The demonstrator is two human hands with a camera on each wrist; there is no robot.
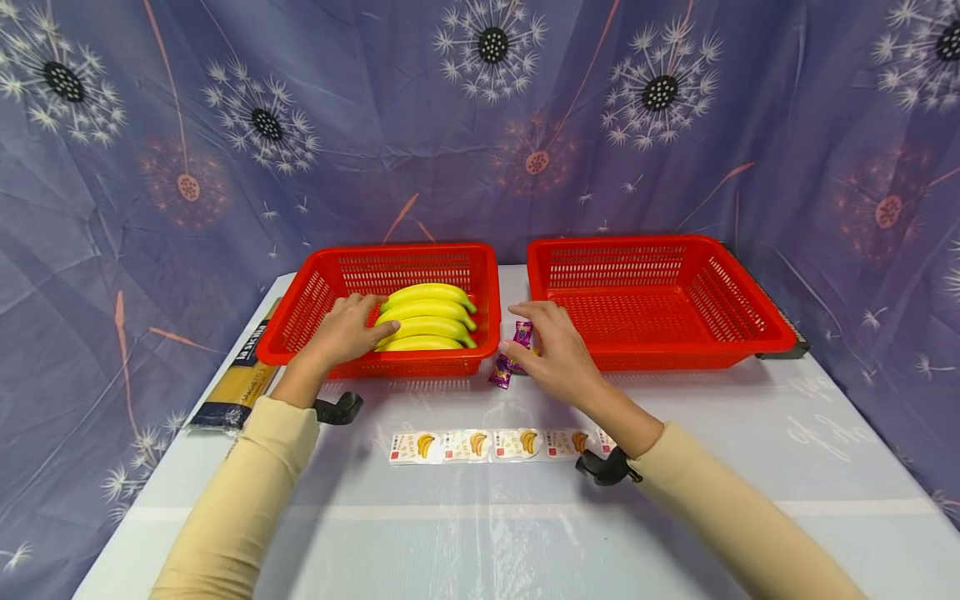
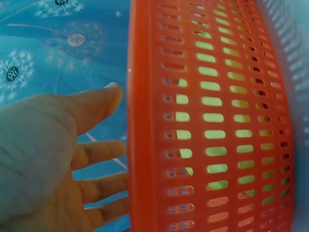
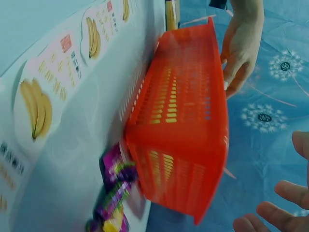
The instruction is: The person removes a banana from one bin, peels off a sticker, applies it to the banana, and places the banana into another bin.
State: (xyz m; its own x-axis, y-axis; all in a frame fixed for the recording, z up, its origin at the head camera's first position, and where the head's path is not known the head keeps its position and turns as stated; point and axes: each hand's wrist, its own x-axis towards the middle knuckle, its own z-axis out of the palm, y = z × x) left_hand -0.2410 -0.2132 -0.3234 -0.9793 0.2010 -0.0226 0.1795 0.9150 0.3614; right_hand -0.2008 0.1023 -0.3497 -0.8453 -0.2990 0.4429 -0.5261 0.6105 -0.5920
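Several yellow bananas (image 1: 426, 315) lie side by side in the left red basket (image 1: 405, 363). Over that basket's front left part is my left hand (image 1: 343, 333), its fingers spread and nearest to the bananas; whether it touches them I cannot tell. The left wrist view has the same hand (image 2: 53, 154) with extended fingers beside the basket's rim (image 2: 140, 116). My right hand (image 1: 553, 350) hovers in the gap between the baskets, thumb and fingers apart, holding nothing visible. Below it, purple-wrapped candies (image 1: 501, 372) lie on the table, partly hidden by this hand.
On the right stands a second red basket (image 1: 615, 321) with bare inside. A strip of banana stickers (image 1: 468, 447) lies across the table in front. A spaghetti packet (image 1: 236, 387) sits left of the left basket, and a dark object (image 1: 787, 348) shows under the right basket's edge.
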